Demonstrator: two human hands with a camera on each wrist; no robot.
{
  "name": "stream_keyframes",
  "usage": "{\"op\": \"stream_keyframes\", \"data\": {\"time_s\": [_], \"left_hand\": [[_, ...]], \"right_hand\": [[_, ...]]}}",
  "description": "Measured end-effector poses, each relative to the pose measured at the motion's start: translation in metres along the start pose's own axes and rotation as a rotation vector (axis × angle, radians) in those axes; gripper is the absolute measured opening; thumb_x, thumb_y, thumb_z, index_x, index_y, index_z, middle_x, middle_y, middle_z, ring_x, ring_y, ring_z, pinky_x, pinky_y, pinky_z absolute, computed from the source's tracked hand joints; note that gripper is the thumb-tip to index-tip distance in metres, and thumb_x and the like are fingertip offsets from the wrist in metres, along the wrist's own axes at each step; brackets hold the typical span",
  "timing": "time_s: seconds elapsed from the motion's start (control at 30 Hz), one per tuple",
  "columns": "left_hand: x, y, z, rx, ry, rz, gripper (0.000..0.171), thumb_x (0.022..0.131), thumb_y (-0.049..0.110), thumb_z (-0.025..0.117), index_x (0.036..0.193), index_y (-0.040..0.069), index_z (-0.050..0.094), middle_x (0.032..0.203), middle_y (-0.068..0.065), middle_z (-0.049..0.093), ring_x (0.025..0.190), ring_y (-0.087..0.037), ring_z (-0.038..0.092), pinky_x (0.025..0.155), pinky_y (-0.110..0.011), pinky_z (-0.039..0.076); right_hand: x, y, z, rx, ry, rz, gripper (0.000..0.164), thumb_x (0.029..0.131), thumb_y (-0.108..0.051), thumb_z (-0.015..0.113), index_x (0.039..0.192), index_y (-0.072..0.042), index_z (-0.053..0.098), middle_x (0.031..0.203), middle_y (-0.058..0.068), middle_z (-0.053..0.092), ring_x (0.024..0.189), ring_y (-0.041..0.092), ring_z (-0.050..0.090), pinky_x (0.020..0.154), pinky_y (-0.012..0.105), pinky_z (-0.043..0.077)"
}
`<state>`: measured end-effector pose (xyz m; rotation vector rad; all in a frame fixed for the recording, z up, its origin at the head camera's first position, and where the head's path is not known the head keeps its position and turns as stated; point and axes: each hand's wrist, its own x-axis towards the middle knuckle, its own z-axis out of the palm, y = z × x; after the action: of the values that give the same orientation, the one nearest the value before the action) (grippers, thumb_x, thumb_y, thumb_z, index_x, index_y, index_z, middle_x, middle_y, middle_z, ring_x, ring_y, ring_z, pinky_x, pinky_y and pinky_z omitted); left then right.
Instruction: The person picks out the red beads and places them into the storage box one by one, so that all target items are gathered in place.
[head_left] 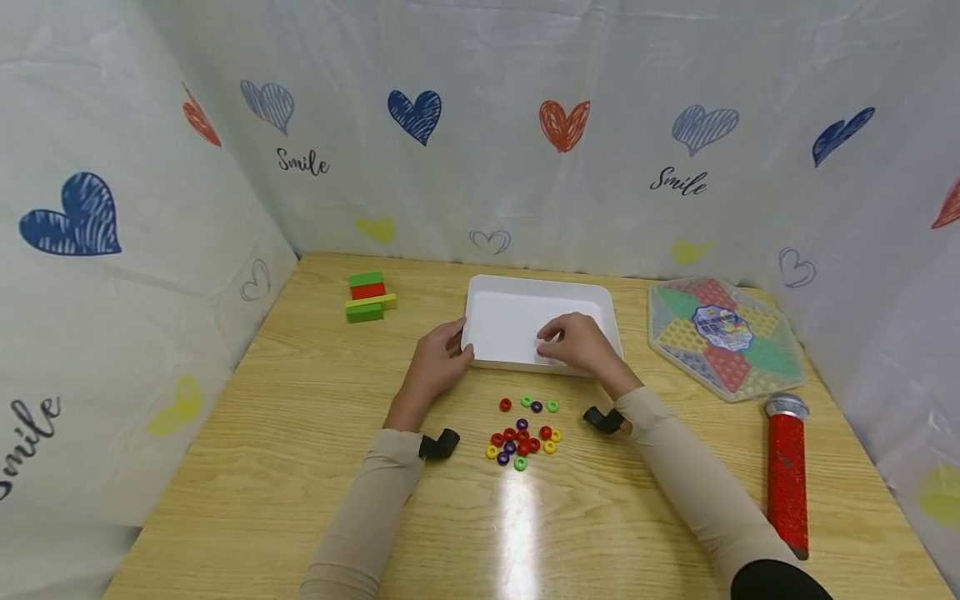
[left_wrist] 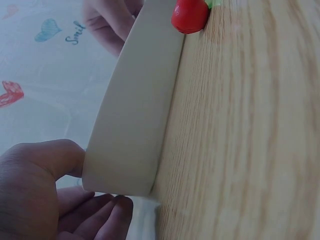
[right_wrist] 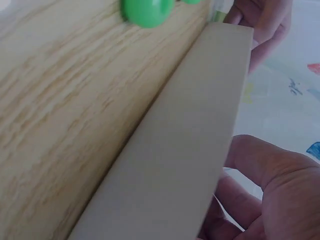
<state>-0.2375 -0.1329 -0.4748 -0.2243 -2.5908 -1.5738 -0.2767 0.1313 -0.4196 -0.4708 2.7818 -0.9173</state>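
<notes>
One shallow white rectangular tray (head_left: 504, 323), set within easy reach on a pale wood-grain table (head_left: 277, 433)
Pinching the near-left corner with the left hand (head_left: 441, 360), likely for steadiness; bending the right hand (head_left: 579, 343) over the inside, cannot tell whether pinching anything; with small glossy red, yellow, green and purple ring-shaped beads (head_left: 523, 449) loose just in front, handy for both

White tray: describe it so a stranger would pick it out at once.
On the wooden table in the head view, look to the far edge, below the heart-printed sheet. Between the coloured blocks and the hexagonal game box lies a shallow rectangular white tray, with the left hand gripping its near left corner. Unlike those multicoloured neighbours, it is plain white.
</notes>
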Motion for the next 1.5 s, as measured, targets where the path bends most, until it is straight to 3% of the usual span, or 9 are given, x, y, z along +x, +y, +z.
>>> {"op": "stream_keyframes", "data": {"time_s": [0.57,0.77,1.0,1.23,1.5], "left_hand": [[-0.001,0.002,-0.001,-0.012,-0.001,0.005,0.055,0.094,0.013,0.064,0.147,0.000,0.051,0.146,-0.019,0.056,0.133,-0.027,0.058,0.105,-0.032,0.052],[-0.001,0.001,-0.001,-0.003,-0.006,0.016,0.056,0.094,0.013,0.064,0.147,-0.001,0.050,0.146,-0.021,0.055,0.133,-0.028,0.058,0.104,-0.033,0.053],[0.000,0.002,-0.002,0.006,-0.010,0.007,0.056,0.094,0.014,0.064,0.147,0.000,0.051,0.146,-0.020,0.056,0.133,-0.027,0.058,0.104,-0.033,0.053],[0.001,0.002,-0.002,-0.024,-0.030,-0.008,0.057,0.095,0.014,0.064,0.148,0.000,0.049,0.148,-0.020,0.054,0.134,-0.027,0.057,0.105,-0.032,0.052],[-0.001,0.003,-0.003,-0.015,-0.027,-0.018,0.057,0.095,0.014,0.063,0.148,0.000,0.048,0.149,-0.019,0.053,0.135,-0.026,0.056,0.107,-0.033,0.052]], "right_hand": [[-0.025,-0.027,-0.001,0.059,0.018,-0.123,0.022,0.085,-0.016,0.079,0.104,-0.006,0.079,0.097,0.010,0.074,0.082,0.020,0.060,0.070,0.030,0.049],[-0.036,-0.034,0.011,0.062,0.005,-0.155,0.018,0.085,-0.015,0.077,0.102,-0.009,0.080,0.101,0.005,0.075,0.085,0.018,0.062,0.072,0.029,0.052],[-0.047,-0.043,0.027,0.105,-0.040,-0.217,0.018,0.084,-0.011,0.078,0.101,-0.004,0.079,0.101,0.008,0.076,0.084,0.017,0.065,0.074,0.029,0.056],[-0.056,-0.044,0.038,0.125,-0.059,-0.183,0.018,0.084,-0.010,0.078,0.101,-0.006,0.079,0.097,0.004,0.075,0.075,0.012,0.059,0.064,0.025,0.053],[-0.062,-0.043,0.052,0.094,-0.095,-0.169,0.018,0.085,-0.012,0.078,0.103,-0.010,0.079,0.099,0.001,0.076,0.080,0.013,0.061,0.064,0.024,0.052]]}}
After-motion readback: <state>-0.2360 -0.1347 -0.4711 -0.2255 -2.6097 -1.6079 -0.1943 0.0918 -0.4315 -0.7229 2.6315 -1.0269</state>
